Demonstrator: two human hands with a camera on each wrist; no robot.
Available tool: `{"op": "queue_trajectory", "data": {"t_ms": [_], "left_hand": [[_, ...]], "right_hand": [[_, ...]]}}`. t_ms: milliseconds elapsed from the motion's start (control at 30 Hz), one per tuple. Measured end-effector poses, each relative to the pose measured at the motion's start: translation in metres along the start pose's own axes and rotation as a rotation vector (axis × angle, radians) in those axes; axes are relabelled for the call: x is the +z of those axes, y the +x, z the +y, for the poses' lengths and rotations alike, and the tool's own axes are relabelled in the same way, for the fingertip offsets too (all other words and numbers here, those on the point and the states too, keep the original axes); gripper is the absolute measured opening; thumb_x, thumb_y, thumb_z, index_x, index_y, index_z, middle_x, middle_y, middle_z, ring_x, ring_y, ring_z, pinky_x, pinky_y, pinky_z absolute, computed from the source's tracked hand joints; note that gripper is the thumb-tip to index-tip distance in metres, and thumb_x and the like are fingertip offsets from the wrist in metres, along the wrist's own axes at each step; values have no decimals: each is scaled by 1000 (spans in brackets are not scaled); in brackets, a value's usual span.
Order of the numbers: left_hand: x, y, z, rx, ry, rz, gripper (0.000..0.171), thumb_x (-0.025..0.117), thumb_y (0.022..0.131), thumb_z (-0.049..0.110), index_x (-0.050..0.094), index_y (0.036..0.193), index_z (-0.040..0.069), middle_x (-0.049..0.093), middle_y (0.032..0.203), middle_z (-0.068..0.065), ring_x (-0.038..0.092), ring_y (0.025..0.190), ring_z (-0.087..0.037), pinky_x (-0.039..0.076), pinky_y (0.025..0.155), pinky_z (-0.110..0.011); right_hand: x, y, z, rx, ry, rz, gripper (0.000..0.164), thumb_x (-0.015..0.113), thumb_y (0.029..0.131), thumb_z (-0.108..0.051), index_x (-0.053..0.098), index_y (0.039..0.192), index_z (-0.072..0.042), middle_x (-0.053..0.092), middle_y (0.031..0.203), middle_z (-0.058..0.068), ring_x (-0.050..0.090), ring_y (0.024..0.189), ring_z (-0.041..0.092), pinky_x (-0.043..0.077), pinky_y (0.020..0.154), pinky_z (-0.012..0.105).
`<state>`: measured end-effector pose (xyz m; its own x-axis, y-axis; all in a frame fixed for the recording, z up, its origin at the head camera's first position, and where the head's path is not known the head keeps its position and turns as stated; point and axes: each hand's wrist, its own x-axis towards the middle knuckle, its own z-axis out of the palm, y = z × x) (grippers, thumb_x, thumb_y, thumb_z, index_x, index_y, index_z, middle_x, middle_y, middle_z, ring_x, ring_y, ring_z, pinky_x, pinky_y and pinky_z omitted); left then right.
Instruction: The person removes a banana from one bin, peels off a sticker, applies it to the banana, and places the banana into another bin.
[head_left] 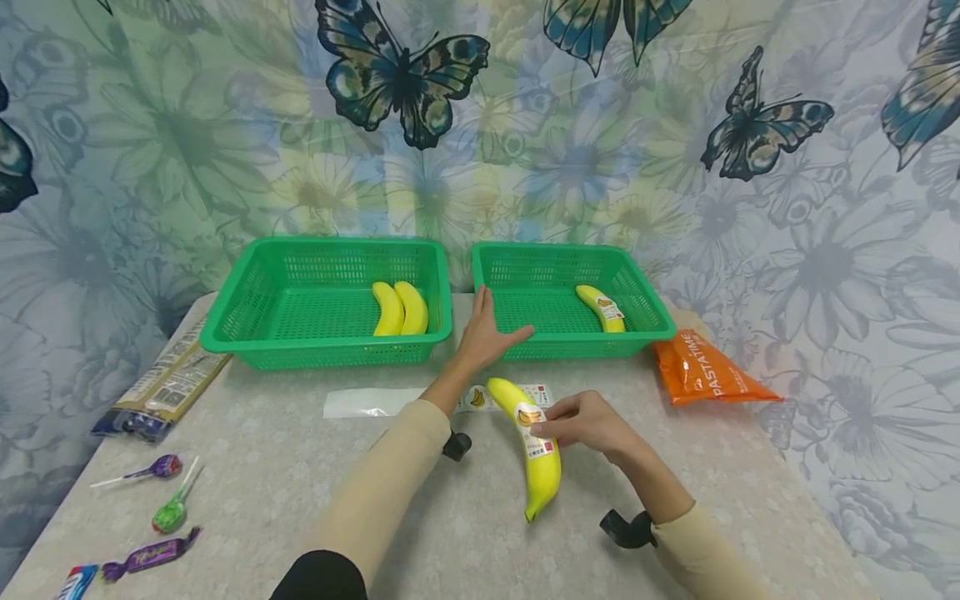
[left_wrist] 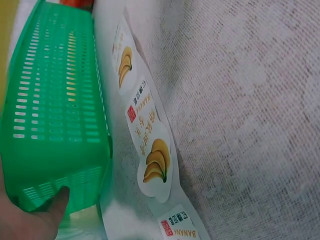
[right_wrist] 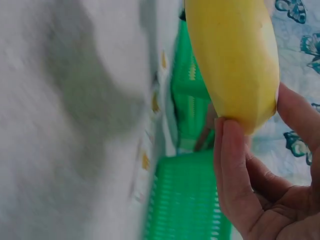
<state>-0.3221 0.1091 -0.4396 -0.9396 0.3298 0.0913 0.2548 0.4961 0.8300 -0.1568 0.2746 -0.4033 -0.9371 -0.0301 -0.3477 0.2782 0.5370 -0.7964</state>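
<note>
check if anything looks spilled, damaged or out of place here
Nothing stands out: two bananas lie in the left basket, one labelled banana in the right basket, and the right hand holds another labelled banana.

On a worktop (head_left: 270, 467), two baskets (head_left: 330, 354) holding bananas (head_left: 414, 310) stand behind a sticker strip (head_left: 367, 403), lollipops (head_left: 171, 515) to its left, a packet (head_left: 708, 373) to its right.
</note>
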Motion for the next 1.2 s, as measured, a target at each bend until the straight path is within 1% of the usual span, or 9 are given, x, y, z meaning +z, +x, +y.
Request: {"op": "queue_trajectory", "data": {"t_ms": [100, 200, 333, 433, 567, 667, 800, 933, 1200], "left_hand": [[-1, 1, -1, -2, -19, 5, 112, 65, 83, 62, -4, 158, 15, -13, 165, 6, 16, 151, -33, 28, 117, -57], [-2, 2, 0, -8, -31, 8, 112, 66, 83, 61, -3, 158, 14, -14, 165, 7, 15, 151, -34, 27, 118, -57], [-2, 3, 0, -20, -33, 17, 112, 68, 83, 58, -3, 158, 13, -13, 165, 5, 15, 151, -34, 28, 118, -56], [-1, 4, -2, -18, -34, 26, 109, 70, 85, 47, -2, 158, 10, -11, 166, 3, 18, 150, -36, 33, 115, -55], [0, 5, -4, -1, -35, 25, 110, 72, 84, 42, -1, 157, 6, -11, 166, 0, 19, 150, -36, 36, 113, -55], [0, 3, -3, 2, -47, 9, 114, 72, 83, 50, -3, 157, 7, -12, 166, -1, 15, 151, -36, 33, 115, -56], [0, 2, -1, -9, -77, 2, 116, 72, 81, 54, -5, 157, 10, -13, 166, 1, 14, 151, -35, 31, 116, -57], [1, 1, -1, -17, -77, 15, 116, 72, 81, 54, -4, 157, 11, -12, 166, 3, 16, 151, -33, 32, 116, -55], [1, -1, -1, -25, -90, 24, 114, 72, 82, 52, -3, 158, 11, -10, 166, 3, 14, 151, -32, 30, 117, -55]], "right_hand": [[-14, 0, -7, -15, -6, -10, 50, 81, 79, -34, 69, 111, 3, 70, 105, 13, 70, 80, 19, 58, 85, 44], [-28, 2, -14, -35, -21, -18, 50, 79, 81, -34, 69, 114, 3, 70, 108, 14, 70, 82, 19, 58, 85, 42], [-47, 7, -27, -52, -62, -18, 57, 78, 81, -37, 66, 119, 3, 69, 113, 16, 70, 86, 18, 59, 83, 37], [-61, 11, -40, -43, -101, -18, 64, 78, 81, -42, 63, 124, 3, 66, 119, 18, 70, 90, 19, 59, 84, 37], [-78, 18, -55, -30, -140, -20, 69, 78, 80, -46, 61, 128, 1, 61, 129, 19, 69, 96, 21, 58, 88, 37], [-90, 24, -63, -33, -147, -22, 71, 78, 79, -46, 59, 129, -1, 57, 132, 18, 68, 100, 24, 57, 92, 38], [-104, 34, -75, -59, -175, -31, 72, 77, 80, -47, 57, 132, -2, 55, 135, 19, 68, 103, 27, 54, 96, 41], [-118, 48, -84, -71, -206, -31, 73, 75, 82, -49, 55, 134, -2, 54, 137, 19, 68, 105, 28, 53, 98, 43], [-150, 86, -99, -83, -244, -14, 74, 74, 83, -47, 53, 135, 0, 54, 137, 21, 65, 111, 29, 54, 97, 41]]}}
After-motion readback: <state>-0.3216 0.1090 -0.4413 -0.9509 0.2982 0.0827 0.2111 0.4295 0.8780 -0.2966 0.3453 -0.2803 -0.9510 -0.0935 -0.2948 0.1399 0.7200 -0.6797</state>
